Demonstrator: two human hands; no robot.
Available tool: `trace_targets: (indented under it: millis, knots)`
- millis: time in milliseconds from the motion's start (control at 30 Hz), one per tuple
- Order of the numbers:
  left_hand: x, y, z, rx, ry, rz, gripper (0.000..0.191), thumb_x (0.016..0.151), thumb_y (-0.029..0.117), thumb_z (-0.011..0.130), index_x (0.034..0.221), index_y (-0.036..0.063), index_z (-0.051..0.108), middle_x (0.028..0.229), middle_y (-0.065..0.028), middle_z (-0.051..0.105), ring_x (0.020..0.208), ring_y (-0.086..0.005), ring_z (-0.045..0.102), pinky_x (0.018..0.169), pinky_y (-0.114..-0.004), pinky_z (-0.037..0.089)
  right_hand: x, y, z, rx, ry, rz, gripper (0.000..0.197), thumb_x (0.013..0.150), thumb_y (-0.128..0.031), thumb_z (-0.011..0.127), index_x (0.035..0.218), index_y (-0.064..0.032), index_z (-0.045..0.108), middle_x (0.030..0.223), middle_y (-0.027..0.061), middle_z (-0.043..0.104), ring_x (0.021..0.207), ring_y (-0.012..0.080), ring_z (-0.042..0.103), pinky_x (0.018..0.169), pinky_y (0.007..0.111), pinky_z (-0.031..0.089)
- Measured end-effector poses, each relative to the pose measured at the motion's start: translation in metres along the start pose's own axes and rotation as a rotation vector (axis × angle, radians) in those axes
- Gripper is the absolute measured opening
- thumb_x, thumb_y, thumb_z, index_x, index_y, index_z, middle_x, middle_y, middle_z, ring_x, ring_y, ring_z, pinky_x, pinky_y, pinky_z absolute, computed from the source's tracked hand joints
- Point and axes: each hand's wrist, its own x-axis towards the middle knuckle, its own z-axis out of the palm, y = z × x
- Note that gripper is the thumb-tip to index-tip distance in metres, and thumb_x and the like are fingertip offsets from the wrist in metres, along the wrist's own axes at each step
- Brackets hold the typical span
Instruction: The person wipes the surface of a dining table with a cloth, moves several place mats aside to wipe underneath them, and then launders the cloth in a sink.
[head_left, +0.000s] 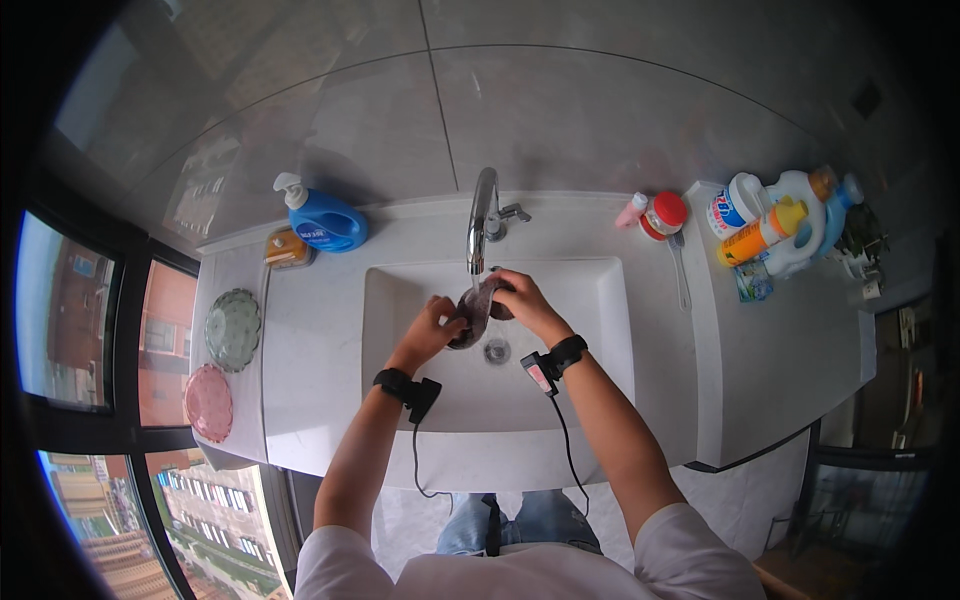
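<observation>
A dark grey-brown piece of fabric (472, 309), perhaps a sock, is stretched between my hands below the chrome faucet (483, 214). A thin stream of water runs from the spout onto it. My left hand (429, 332) grips its lower left end, with the fingers curled in. The upper right part is pinched by my right hand (526, 301), and a fold hangs beneath those fingers. Both hands are above the white sink basin (577, 382), near its metal drain (496, 351). How the fabric is folded inside my fingers is hidden.
A blue pump bottle (328, 227) and an amber soap container (288, 249) stand left, beyond two scalloped dishes (233, 330). On the right are a red-lidded jar (664, 215), a brush (680, 274) and several detergent containers (765, 229) on a raised ledge. Cables hang from both wrist straps.
</observation>
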Motion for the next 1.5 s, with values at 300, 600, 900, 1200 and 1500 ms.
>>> trace_targets:
  millis: [300, 600, 900, 1200, 1500]
  knots:
    - [0.013, 0.015, 0.015, -0.532, 0.016, -0.179, 0.023, 0.096, 0.021, 0.049, 0.103, 0.0007, 0.056, 0.102, -0.0083, 0.06, 0.096, -0.0179, 0.057, 0.083, -0.03, 0.046, 0.012, 0.026, 0.005, -0.091, 0.166, -0.289, 0.036, 0.085, -0.013, 0.058, 0.118, 0.0007, 0.053, 0.103, 0.006, 0.061, 0.094, 0.0125, 0.057, 0.084, 0.026, 0.046]
    - [0.012, 0.04, 0.021, -1.289, 0.067, -0.24, 0.032, 0.098, 0.026, 0.04, 0.108, -0.0013, 0.053, 0.107, -0.0129, 0.061, 0.103, -0.0224, 0.058, 0.093, -0.036, 0.044, 0.003, 0.093, 0.012, 0.048, 0.333, 0.251, 0.088, 0.086, -0.047, 0.057, 0.145, 0.0034, 0.016, 0.134, 0.0224, 0.044, 0.122, 0.0308, 0.045, 0.096, 0.042, 0.039]
    - [0.007, 0.071, 0.0, -1.425, 0.0, -0.16, 0.038, 0.098, 0.03, 0.039, 0.11, -0.0027, 0.054, 0.112, -0.0159, 0.061, 0.106, -0.0251, 0.056, 0.098, -0.039, 0.04, 0.005, 0.096, 0.034, 0.884, 0.054, 0.191, 0.04, 0.097, -0.033, 0.043, 0.128, -0.0079, 0.05, 0.12, 0.0079, 0.059, 0.107, 0.0176, 0.058, 0.093, 0.031, 0.048]
    - [-0.007, 0.006, -0.023, -1.131, 0.401, -0.313, 0.038, 0.099, 0.031, 0.043, 0.112, -0.0022, 0.053, 0.106, -0.0107, 0.06, 0.103, -0.0208, 0.054, 0.095, -0.033, 0.039, 0.008, 0.057, -0.009, 0.422, 0.188, 0.095, 0.035, 0.095, -0.027, 0.052, 0.118, -0.0009, 0.054, 0.113, 0.0074, 0.061, 0.109, 0.0189, 0.056, 0.094, 0.037, 0.045]
    - [-0.003, -0.039, 0.042, -0.267, 0.261, -0.143, 0.078, 0.066, -0.009, 0.06, 0.136, 0.0047, 0.029, 0.131, -0.0183, 0.041, 0.12, -0.0327, 0.044, 0.1, -0.041, 0.039, 0.001, 0.028, 0.011, 0.821, 0.013, 0.048, 0.032, 0.093, -0.021, 0.054, 0.118, -0.0021, 0.053, 0.11, 0.0078, 0.061, 0.101, 0.0203, 0.06, 0.089, 0.037, 0.049]
